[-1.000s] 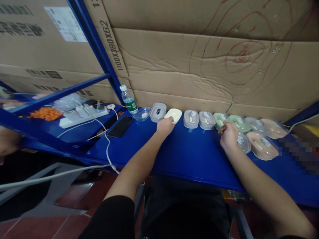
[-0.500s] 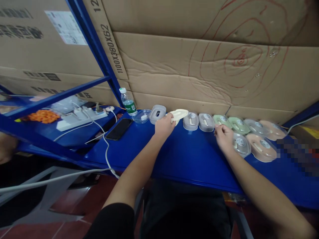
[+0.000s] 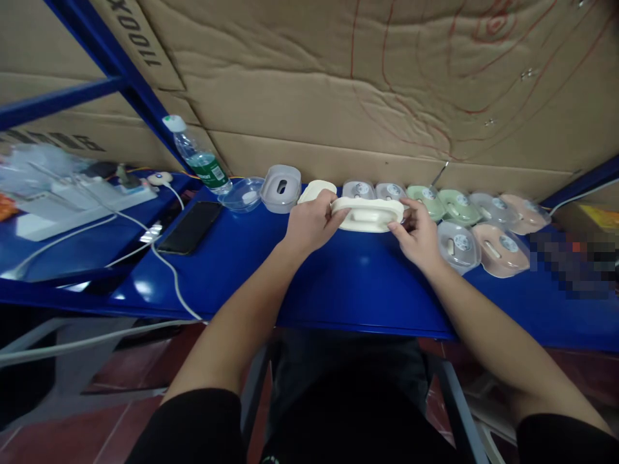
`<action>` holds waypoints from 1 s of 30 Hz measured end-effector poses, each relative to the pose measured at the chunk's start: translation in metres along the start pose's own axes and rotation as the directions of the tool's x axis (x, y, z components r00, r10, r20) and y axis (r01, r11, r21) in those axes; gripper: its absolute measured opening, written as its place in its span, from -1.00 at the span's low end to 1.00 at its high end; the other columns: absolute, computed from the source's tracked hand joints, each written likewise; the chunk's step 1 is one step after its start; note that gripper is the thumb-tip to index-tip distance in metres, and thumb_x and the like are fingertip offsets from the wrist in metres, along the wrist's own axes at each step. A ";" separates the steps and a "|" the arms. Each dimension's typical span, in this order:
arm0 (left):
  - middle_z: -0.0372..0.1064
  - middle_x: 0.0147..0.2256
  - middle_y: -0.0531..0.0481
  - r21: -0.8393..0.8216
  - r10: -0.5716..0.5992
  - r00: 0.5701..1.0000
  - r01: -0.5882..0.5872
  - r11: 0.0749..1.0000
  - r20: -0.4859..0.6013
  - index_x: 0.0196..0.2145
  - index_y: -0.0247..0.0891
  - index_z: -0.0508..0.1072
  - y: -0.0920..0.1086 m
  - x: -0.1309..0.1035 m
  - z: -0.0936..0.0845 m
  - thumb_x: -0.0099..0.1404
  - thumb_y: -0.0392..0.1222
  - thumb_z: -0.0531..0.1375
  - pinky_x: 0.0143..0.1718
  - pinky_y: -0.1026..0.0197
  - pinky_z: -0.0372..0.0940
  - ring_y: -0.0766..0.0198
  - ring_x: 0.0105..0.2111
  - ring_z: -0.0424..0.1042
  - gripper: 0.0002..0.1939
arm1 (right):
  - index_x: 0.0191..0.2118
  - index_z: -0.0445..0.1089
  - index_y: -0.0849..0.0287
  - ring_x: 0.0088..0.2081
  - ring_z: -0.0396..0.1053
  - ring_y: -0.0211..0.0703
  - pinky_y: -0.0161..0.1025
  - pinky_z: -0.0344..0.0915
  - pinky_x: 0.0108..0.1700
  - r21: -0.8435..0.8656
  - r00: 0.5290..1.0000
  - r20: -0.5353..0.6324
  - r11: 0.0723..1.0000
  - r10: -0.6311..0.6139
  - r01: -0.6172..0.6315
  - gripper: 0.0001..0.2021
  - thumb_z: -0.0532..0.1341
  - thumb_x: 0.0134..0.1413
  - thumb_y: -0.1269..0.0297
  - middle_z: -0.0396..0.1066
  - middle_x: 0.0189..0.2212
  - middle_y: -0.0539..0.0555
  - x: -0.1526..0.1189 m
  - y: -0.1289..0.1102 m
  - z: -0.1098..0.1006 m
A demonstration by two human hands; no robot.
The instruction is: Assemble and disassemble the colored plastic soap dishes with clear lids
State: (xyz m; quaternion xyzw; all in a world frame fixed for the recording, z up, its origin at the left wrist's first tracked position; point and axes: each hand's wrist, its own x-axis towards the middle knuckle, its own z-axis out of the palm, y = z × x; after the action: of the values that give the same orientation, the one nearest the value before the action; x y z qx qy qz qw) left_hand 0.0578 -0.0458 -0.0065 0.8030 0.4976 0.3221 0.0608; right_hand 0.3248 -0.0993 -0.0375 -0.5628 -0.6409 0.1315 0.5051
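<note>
Both my hands hold a cream plastic piece (image 3: pixel 360 222) with a wavy rim and a long oval recess, level above the blue table. My left hand (image 3: pixel 313 222) pinches its left end between thumb and fingers. At the right end, my right hand (image 3: pixel 420 237) grips it with thumb and fingertips. Partly hidden behind my left hand is a cream container (image 3: pixel 316 189). To its left stands a grey plastic container (image 3: pixel 281 187) with a dark oval slot. Just beyond the held piece are two greyish lidded boxes (image 3: pixel 358 189), partly covered by it.
Several lidded boxes in green (image 3: pixel 459 206), grey and peach (image 3: pixel 503 248) line the right side. On the left are a clear round lid (image 3: pixel 244 195), a water bottle (image 3: pixel 200 158), a black phone (image 3: pixel 189 227) and a white cable (image 3: pixel 176 283). Cardboard (image 3: pixel 290 84) walls the back.
My right hand has come left from beside the boxes and taken the cream piece's right end. The piece, in my left hand before, is now nearer and turned level. The view has tilted down.
</note>
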 end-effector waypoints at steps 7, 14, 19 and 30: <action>0.47 -0.43 -0.09 0.094 0.024 0.973 -0.046 0.995 0.228 -0.34 -0.21 0.50 0.001 -0.001 0.001 0.52 0.12 0.09 -0.26 0.14 0.27 0.11 -0.29 0.52 -0.58 | -0.60 0.21 0.08 -0.51 0.24 -0.15 -0.18 0.04 -0.39 -0.276 0.983 0.166 0.961 0.080 -0.031 -0.35 0.03 0.42 -0.26 0.21 -0.65 0.01 -0.001 -0.001 -0.006; 0.61 -0.25 -0.16 0.228 -0.003 0.797 -0.170 0.959 0.604 -0.38 -0.16 0.58 -0.003 0.000 0.009 0.53 0.14 0.04 -0.13 0.07 0.39 0.00 -0.10 0.58 -0.51 | -0.54 0.45 0.09 -0.31 0.53 0.06 -0.16 0.15 -0.33 -0.633 0.837 0.451 0.773 0.311 0.054 -0.46 0.12 0.42 -0.09 0.56 -0.45 0.17 0.001 -0.002 -0.005; 0.61 -0.22 -0.19 0.284 -0.103 0.846 -0.059 0.957 0.524 -0.35 -0.18 0.58 -0.004 0.003 0.007 0.49 0.32 0.10 -0.09 0.02 0.41 -0.08 -0.08 0.58 -0.44 | -0.51 0.50 0.08 -0.25 0.56 0.08 -0.15 0.11 -0.35 -0.628 0.791 0.531 0.768 0.304 0.127 -0.53 0.15 0.38 -0.04 0.62 -0.36 0.16 0.000 -0.004 -0.001; 0.37 0.20 -0.31 0.360 -0.441 0.894 0.388 0.849 0.076 0.08 -0.17 0.58 -0.076 0.018 -0.030 0.36 -0.03 0.34 0.10 -0.08 0.43 -0.17 0.06 0.55 -0.62 | -0.55 0.43 0.09 -0.31 0.50 0.01 -0.16 0.03 -0.37 -0.589 0.804 0.527 0.800 0.277 0.111 -0.62 0.15 0.32 0.17 0.59 -0.43 0.12 0.001 -0.005 -0.001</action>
State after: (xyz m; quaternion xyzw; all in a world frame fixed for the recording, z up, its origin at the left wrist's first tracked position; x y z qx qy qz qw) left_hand -0.0119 0.0007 -0.0070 0.6973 0.7006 0.1482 0.0301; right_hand 0.3230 -0.1008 -0.0334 -0.6515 -0.7463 0.1153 0.0724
